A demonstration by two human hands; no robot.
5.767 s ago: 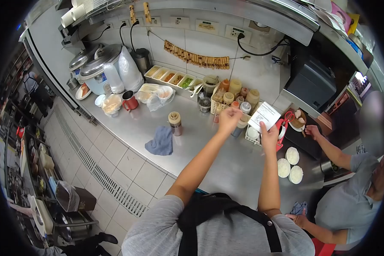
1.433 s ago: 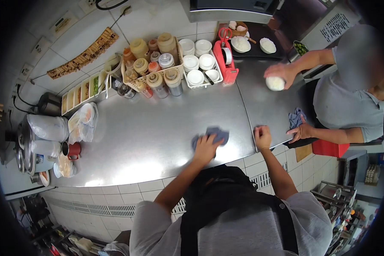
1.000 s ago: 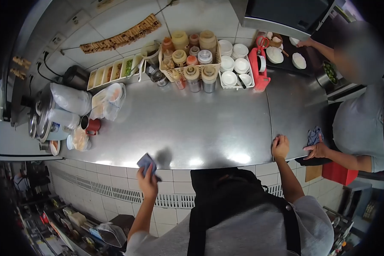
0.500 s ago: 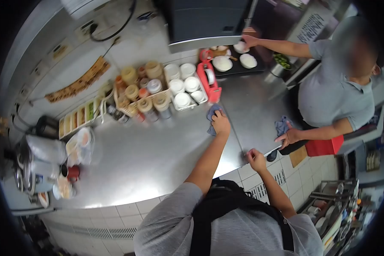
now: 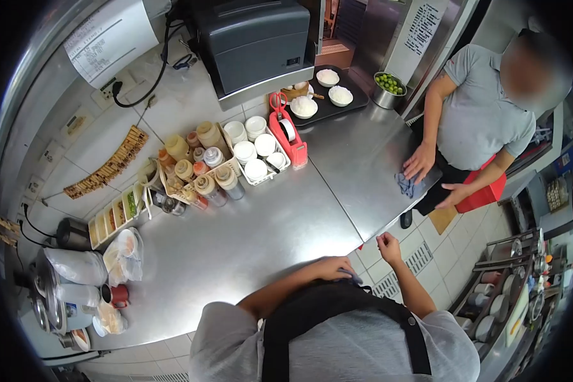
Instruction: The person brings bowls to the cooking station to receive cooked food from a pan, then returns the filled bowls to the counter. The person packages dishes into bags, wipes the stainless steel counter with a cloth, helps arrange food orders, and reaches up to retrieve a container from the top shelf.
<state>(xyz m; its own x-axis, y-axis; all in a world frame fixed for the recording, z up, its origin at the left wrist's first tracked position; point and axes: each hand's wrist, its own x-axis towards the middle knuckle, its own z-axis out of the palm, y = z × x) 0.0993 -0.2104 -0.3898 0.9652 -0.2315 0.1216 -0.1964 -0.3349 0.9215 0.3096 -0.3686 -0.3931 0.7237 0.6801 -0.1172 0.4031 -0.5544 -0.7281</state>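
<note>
My left hand [image 5: 336, 268] is at the front edge of the steel counter [image 5: 254, 235], close against my apron. Its fingers are closed on a bunched blue cloth [image 5: 351, 275], of which only a small part shows. My right hand [image 5: 388, 246] is held in the air just past the counter's front edge, over the floor. Its fingers are curled together, and whether anything is in them is hidden. A co-worker's hand [image 5: 420, 162] rests by another blue cloth [image 5: 405, 184] on the right part of the counter, and their other hand [image 5: 454, 195] is spread.
Along the wall stand a basket of sauce bottles [image 5: 197, 167], a rack of white cups [image 5: 256, 153], a red tape dispenser [image 5: 293, 137] and a black tray [image 5: 356, 95] with bowls of rice. Bags and pots [image 5: 76, 280] crowd the left end. A printer [image 5: 254, 44] overhangs the back.
My left hand has drawn its cloth from mid-counter back to the front edge. The co-worker's arm has left the rice bowls and come down to their cloth. The view has shifted.
</note>
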